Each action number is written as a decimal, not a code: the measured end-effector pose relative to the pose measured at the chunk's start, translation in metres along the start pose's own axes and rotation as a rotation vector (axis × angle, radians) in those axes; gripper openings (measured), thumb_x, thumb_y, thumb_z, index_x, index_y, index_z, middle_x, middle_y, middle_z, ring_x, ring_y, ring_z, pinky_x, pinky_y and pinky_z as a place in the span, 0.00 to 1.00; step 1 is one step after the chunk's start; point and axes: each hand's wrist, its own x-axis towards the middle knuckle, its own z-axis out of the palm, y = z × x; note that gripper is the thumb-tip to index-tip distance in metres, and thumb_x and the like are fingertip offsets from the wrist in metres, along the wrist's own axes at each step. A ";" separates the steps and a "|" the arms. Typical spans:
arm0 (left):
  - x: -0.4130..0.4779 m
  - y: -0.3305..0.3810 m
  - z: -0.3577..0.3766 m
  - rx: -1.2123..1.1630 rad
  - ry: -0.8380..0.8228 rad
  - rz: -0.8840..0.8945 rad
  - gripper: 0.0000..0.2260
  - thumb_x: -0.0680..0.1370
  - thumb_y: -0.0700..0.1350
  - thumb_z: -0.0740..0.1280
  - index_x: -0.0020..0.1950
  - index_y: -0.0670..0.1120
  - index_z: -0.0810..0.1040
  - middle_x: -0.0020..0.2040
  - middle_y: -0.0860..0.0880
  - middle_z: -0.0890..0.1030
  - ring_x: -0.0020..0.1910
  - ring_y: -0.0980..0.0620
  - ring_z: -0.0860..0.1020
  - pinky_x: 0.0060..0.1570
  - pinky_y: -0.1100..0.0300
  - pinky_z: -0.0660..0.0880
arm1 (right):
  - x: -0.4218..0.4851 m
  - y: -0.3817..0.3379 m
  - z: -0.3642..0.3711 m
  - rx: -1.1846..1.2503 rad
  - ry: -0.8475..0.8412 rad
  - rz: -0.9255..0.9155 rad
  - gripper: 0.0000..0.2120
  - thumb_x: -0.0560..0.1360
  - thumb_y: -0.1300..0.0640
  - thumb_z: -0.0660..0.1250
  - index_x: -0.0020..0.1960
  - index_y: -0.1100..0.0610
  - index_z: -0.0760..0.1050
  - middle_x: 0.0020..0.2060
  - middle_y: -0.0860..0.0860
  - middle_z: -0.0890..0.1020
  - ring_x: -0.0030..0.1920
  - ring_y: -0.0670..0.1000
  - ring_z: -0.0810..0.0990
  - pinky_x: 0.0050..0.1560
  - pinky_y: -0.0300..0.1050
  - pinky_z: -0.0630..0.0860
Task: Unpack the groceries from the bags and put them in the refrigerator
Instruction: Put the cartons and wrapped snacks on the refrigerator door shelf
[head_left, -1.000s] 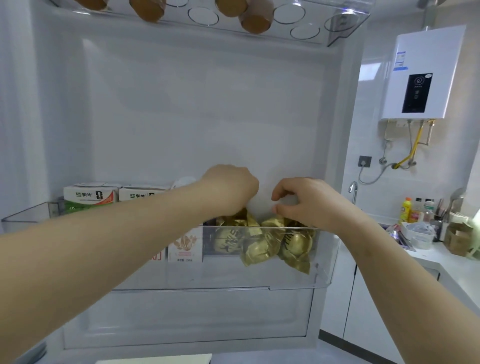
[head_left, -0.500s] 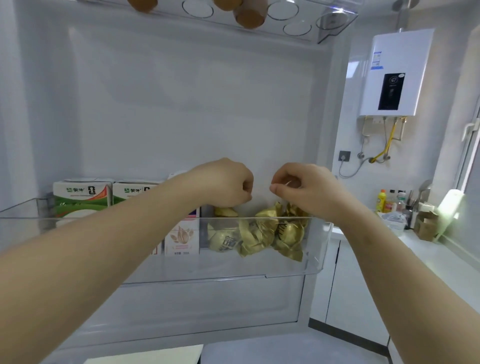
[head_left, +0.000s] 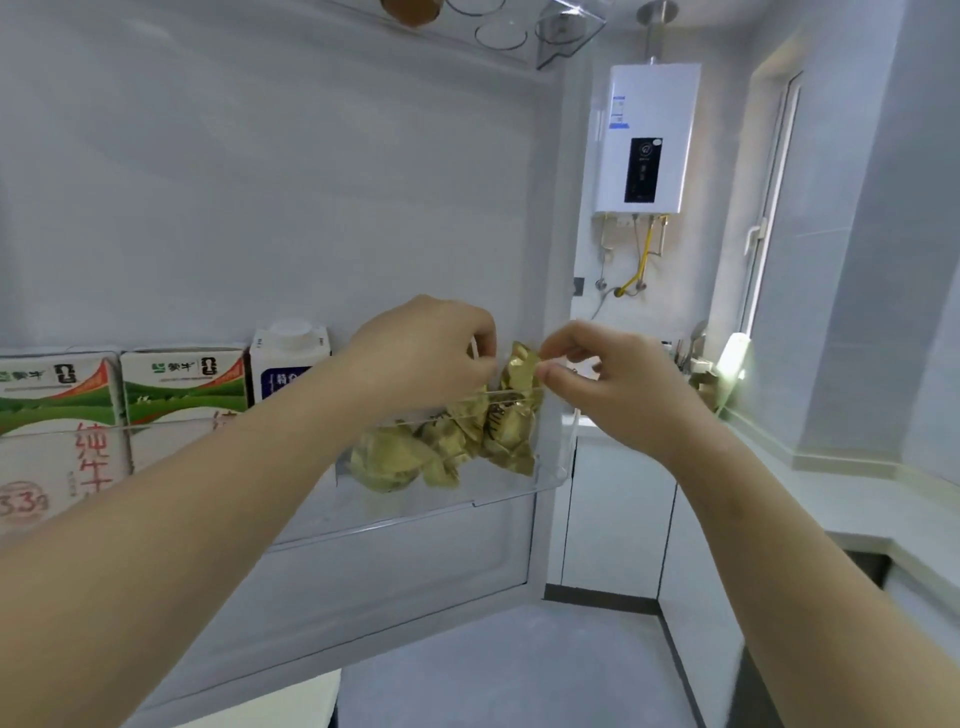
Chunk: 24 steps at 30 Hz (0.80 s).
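Several gold foil packets (head_left: 441, 447) lie in a heap at the right end of the clear refrigerator door shelf (head_left: 553, 467). One gold packet (head_left: 522, 364) stands up above the shelf's rim. My right hand (head_left: 618, 384) pinches its top right edge between thumb and forefinger. My left hand (head_left: 426, 348) hovers at the packet's left side with curled fingers. The knuckles hide whether it holds anything.
Two green-and-white milk cartons (head_left: 119, 389) and a white carton with a round cap (head_left: 288, 358) stand at the left of the same shelf. An egg tray (head_left: 498, 31) hangs overhead. A water heater (head_left: 647, 137) and a white counter (head_left: 831, 499) are to the right.
Both hands have lifted slightly above the shelf's rim, and one gold packet has come up between them. The view has swung to the right and drawn nearer.
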 end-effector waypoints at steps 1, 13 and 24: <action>-0.001 0.005 0.002 0.049 0.049 0.026 0.06 0.78 0.50 0.60 0.49 0.52 0.75 0.46 0.54 0.77 0.45 0.53 0.75 0.39 0.59 0.71 | -0.006 0.002 -0.004 -0.005 0.030 0.018 0.07 0.74 0.54 0.67 0.52 0.52 0.77 0.47 0.45 0.80 0.51 0.46 0.76 0.51 0.38 0.71; 0.005 0.141 0.063 0.008 0.228 0.410 0.11 0.79 0.50 0.59 0.60 0.52 0.73 0.54 0.52 0.75 0.50 0.51 0.71 0.40 0.59 0.67 | -0.103 0.059 -0.099 -0.279 0.127 0.265 0.13 0.75 0.52 0.66 0.59 0.50 0.73 0.51 0.45 0.77 0.50 0.45 0.75 0.46 0.33 0.68; 0.001 0.326 0.179 -0.246 0.056 0.666 0.12 0.79 0.49 0.58 0.62 0.51 0.71 0.55 0.51 0.76 0.53 0.52 0.72 0.45 0.61 0.73 | -0.259 0.133 -0.217 -0.490 0.079 0.706 0.17 0.76 0.53 0.62 0.65 0.47 0.68 0.60 0.45 0.74 0.59 0.45 0.71 0.56 0.44 0.72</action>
